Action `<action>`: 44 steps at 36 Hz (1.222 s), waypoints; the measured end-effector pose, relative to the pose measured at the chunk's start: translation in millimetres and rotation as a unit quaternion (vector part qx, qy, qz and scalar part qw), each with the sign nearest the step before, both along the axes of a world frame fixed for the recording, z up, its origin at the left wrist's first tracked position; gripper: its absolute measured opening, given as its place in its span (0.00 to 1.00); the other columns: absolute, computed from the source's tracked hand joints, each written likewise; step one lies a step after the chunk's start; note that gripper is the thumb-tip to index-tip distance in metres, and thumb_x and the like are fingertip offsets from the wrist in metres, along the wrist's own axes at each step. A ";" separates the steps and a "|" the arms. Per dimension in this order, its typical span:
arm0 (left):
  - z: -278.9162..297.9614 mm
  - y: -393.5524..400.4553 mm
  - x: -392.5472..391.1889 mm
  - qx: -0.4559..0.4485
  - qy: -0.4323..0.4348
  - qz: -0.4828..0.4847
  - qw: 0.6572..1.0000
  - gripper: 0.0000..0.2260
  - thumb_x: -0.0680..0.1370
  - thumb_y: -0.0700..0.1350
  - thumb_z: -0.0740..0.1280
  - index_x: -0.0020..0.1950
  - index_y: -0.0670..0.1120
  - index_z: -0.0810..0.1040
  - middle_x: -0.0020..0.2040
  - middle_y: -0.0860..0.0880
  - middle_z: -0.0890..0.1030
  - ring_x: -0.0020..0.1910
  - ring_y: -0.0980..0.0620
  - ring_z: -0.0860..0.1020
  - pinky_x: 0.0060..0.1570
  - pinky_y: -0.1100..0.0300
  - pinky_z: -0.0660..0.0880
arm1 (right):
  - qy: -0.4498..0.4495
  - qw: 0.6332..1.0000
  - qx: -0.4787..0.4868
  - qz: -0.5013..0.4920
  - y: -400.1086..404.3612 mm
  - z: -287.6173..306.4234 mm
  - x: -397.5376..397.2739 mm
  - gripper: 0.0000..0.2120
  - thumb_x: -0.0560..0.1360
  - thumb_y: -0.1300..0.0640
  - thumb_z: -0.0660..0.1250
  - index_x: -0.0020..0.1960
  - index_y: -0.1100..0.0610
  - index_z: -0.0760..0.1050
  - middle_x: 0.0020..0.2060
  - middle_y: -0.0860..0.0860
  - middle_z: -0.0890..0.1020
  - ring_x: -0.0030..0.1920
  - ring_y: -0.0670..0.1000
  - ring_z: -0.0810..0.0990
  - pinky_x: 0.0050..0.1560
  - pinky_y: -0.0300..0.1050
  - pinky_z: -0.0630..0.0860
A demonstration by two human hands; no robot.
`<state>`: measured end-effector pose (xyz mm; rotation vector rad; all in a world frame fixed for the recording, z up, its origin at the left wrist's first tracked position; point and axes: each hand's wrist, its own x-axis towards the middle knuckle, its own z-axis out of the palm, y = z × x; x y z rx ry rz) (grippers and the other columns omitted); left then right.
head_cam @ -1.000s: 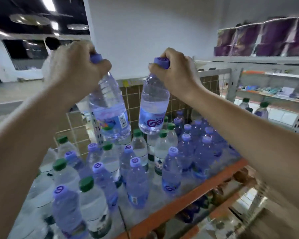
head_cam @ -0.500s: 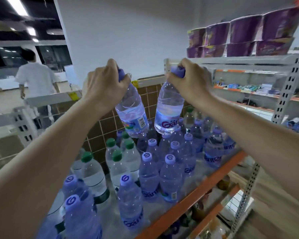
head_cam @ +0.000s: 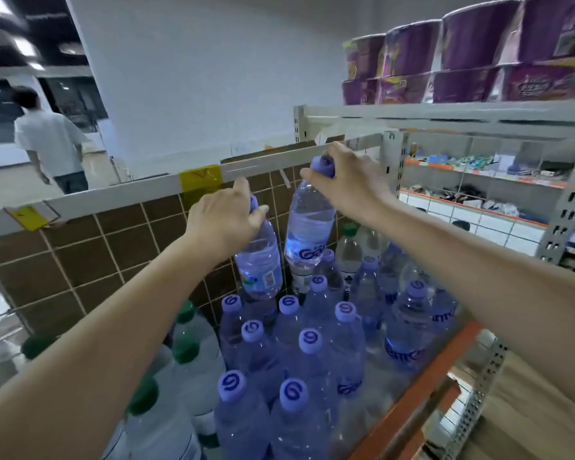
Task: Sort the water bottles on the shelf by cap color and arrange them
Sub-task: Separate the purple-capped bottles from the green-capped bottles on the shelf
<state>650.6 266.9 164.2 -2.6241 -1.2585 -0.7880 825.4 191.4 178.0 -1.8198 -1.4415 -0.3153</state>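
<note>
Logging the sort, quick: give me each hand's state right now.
Left hand: grips a purple-capped bottle by its neck, held above the shelf.
Right hand: grips another purple-capped bottle at the cap, also lifted.

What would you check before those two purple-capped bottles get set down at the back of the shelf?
1. Left hand grips the left bottle by its neck: ok.
2. Right hand holds the right bottle at its purple cap: ok.
3. Both bottles belong with the purple-capped group below them: ok.
4. Free standing room under the bottles, near the tiled back wall: cannot tell, the bottles hide it.
5. Colours fully separated: not ok, a green-capped bottle stands at the back among the purple ones, apart from the green-capped group at left.
6. Held bottles upright: not ok, both tilt.
</note>
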 end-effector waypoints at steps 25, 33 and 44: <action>-83.8 40.5 38.8 -0.264 0.233 0.044 0.935 0.12 0.78 0.53 0.63 0.54 0.46 0.71 0.49 0.46 0.77 0.47 0.44 0.76 0.41 0.55 0.70 | -0.079 0.907 -0.383 0.153 95.8 -123.7 25.8 0.14 0.79 0.64 0.59 0.61 0.54 0.75 0.58 0.57 0.78 0.56 0.59 0.78 0.48 0.49 0.73; -105.6 44.3 46.0 -0.329 0.241 0.048 0.912 0.14 0.77 0.52 0.65 0.61 0.49 0.72 0.51 0.49 0.76 0.50 0.48 0.76 0.46 0.57 0.72 | -0.042 0.870 -0.444 0.213 103.8 -104.4 35.0 0.15 0.77 0.52 0.65 0.54 0.64 0.80 0.43 0.58 0.84 0.43 0.56 0.82 0.38 0.44 0.73; -67.2 57.1 87.3 -0.194 0.199 0.076 0.957 0.14 0.77 0.59 0.63 0.50 0.49 0.73 0.49 0.48 0.78 0.48 0.46 0.77 0.41 0.56 0.72 | -0.087 0.927 -0.346 0.117 101.8 -55.6 111.9 0.14 0.77 0.46 0.66 0.54 0.56 0.77 0.46 0.52 0.82 0.41 0.52 0.82 0.46 0.49 0.79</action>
